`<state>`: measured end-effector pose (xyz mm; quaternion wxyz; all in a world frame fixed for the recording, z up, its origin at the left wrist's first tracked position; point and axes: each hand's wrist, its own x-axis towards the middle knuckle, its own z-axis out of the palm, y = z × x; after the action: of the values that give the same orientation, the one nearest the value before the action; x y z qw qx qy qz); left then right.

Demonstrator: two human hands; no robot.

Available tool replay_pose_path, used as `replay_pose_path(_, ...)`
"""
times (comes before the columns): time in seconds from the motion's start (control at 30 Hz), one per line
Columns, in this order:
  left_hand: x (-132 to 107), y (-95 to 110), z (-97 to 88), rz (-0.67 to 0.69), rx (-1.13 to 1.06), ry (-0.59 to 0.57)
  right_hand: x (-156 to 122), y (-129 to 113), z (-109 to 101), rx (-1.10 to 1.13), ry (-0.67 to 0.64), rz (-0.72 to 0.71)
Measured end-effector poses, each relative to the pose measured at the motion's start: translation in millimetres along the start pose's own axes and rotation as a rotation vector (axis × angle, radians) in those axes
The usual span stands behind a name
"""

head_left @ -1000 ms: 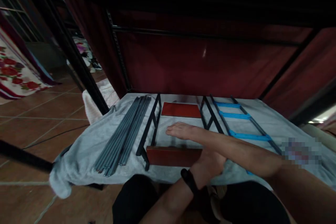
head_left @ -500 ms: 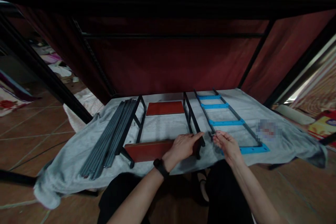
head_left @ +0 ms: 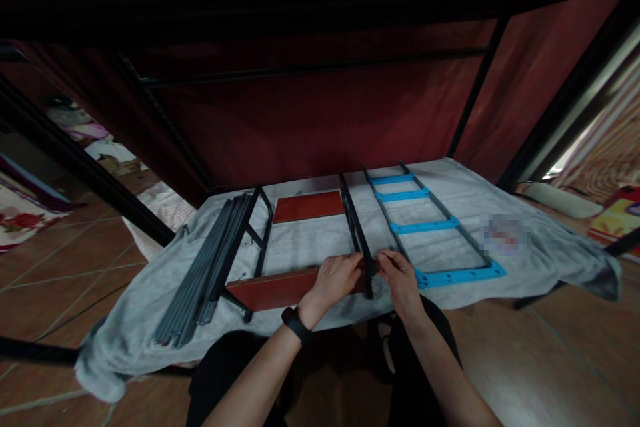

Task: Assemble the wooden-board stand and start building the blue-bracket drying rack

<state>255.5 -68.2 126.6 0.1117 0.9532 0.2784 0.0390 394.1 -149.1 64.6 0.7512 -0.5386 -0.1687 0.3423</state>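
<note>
A black metal frame [head_left: 356, 217] lies on a grey cloth, with a reddish-brown board [head_left: 273, 292] across its near end and another board [head_left: 309, 205] across its far part. My left hand [head_left: 337, 277], wearing a black wristband, is closed over the right end of the near board, beside the frame's right side. On the outer face of that side, my right hand [head_left: 397, 273] pinches at the near corner; whatever lies between its fingertips is too small to make out. Just right of it lies a rack of grey tubes with blue plastic crosspieces [head_left: 425, 227].
Several grey metal tubes [head_left: 203, 273] lie bundled left of the frame. The grey cloth [head_left: 117, 340] covers the low surface under a dark overhead structure. Black posts [head_left: 85, 160] stand at the sides, and a dark red curtain [head_left: 320, 123] hangs behind.
My right hand has moved left, from beside the rack to the frame's right side. My left thumb, stretched over the frame before, is drawn in. The frame's right side stands more upright.
</note>
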Motion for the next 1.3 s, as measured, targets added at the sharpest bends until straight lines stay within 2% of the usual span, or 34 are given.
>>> replay_pose_path(0.27, 2.1, 4.5, 0.5, -0.100, -0.008, -0.026, -1.3, 6.0, 0.6, -0.105, -0.014, -0.076)
replay_pose_path(0.4, 6.6, 5.8, -3.0, -0.125, -0.041, -0.030, 2.1, 3.6, -6.1, -0.159, -0.076, -0.044)
replay_pose_path(0.63, 11.0, 6.8, -11.3, -0.168, -0.142, -0.042, 16.9, -6.7, -14.6, -0.311, -0.239, -0.121)
replay_pose_path(0.8, 10.8, 6.3, -9.4, -0.174, -0.164, -0.011, 24.0, -9.3, -17.4, -0.393, -0.340, -0.149)
replay_pose_path(1.03, 10.5, 5.0, -2.6, -0.162, -0.123, 0.024, 23.7, 2.7, -19.6, -0.453, -0.295, -0.159)
replay_pose_path(1.3, 12.3, 3.0, -0.2, -0.151, -0.089, 0.029, 22.3, 2.5, -18.5, -0.621, -0.284, -0.199)
